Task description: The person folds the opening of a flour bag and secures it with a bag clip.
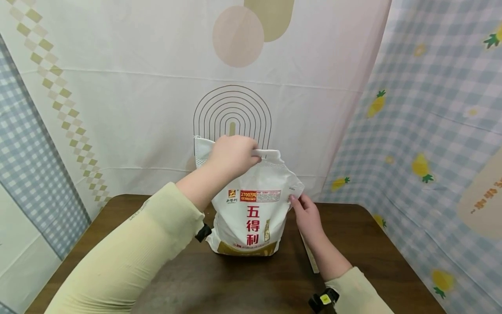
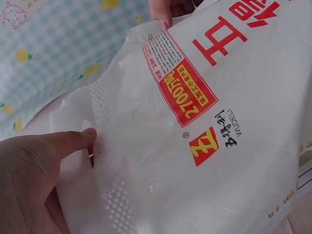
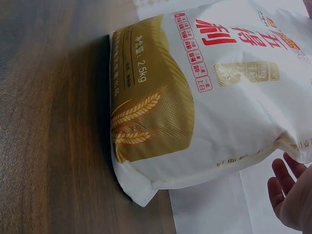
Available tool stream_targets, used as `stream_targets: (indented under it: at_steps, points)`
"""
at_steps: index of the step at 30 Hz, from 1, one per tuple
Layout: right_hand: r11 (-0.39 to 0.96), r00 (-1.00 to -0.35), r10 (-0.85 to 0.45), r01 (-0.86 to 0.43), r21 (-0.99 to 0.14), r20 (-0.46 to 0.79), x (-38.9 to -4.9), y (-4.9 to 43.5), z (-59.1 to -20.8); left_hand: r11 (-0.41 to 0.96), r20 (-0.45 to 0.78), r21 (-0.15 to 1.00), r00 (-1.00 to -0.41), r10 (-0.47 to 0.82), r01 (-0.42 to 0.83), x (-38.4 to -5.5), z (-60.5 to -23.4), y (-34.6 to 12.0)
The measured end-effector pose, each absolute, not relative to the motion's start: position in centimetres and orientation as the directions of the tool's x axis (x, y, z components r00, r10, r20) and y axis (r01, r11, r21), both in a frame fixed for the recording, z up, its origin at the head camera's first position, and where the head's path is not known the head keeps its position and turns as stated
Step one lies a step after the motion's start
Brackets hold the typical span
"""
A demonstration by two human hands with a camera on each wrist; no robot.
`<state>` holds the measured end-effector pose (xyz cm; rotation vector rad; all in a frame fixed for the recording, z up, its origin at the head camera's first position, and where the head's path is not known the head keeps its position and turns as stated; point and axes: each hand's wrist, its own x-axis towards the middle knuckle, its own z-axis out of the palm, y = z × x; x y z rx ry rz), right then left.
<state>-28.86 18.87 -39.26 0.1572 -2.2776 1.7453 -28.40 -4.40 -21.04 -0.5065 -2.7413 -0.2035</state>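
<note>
A white flour bag point(image 1: 251, 213) with red characters stands upright on the table. Its gold lower band, with wheat ears and a 2.5kg mark, shows in the right wrist view. My left hand point(image 1: 235, 155) grips the bag's top edge. In the left wrist view its thumb lies over the handle slot in the bag's top strip, and its other fingers are mostly hidden behind the plastic. My right hand point(image 1: 307, 218) pinches the bag's right side edge near the upper corner, thumb in front. The right wrist view shows its fingers point(image 3: 280, 183) reaching behind that edge.
The dark brown wooden table point(image 1: 188, 283) carries the bag. A thin pale strip point(image 1: 311, 257) lies to the right of the bag, partly hidden by my right forearm. Patterned white cloth point(image 1: 137, 109) hangs behind, and blue checked cloth point(image 1: 412, 131) hangs at the right.
</note>
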Motion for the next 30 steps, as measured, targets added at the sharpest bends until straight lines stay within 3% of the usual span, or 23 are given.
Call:
stream_targets:
  at_steps: [9,25,30]
  points:
    - [0.252,-0.957,0.088,-0.247,-0.936,0.276,-29.3,18.6,-39.1,0.929,0.300,0.090,-0.899,0.319,0.360,-28.4,-20.7,-3.8]
    - [0.539,-0.889,0.110,-0.323,-0.778,0.445,-29.4,19.9,-40.1,0.923,0.344,0.115,-0.886,0.310,0.367,-28.5,-21.4,-4.4]
    - [0.555,-0.878,0.083,-0.353,-0.754,0.472,-29.4,20.1,-40.4,0.921,0.336,0.119,-0.888,0.315,0.371,-28.5,-21.4,-4.5]
